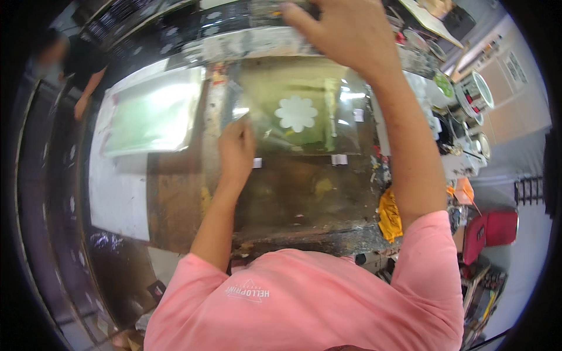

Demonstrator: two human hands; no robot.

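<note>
Pale green sheet [155,114] lies flat at the worktable's [175,205] left edge. Left hand [236,149] pinches the near-left edge of a clear film [298,111] bearing a white flower shape [297,113], mid-table; right hand [345,32], fingers spread, presses its far edge. Film looks light, floppy, slick and crease-prone: best held by edges or corners. Paint tins [475,93] crowd the right edge.

Yellow rag [389,215], red bag [490,230], paint cans [474,93] beside the bench [175,205].
</note>
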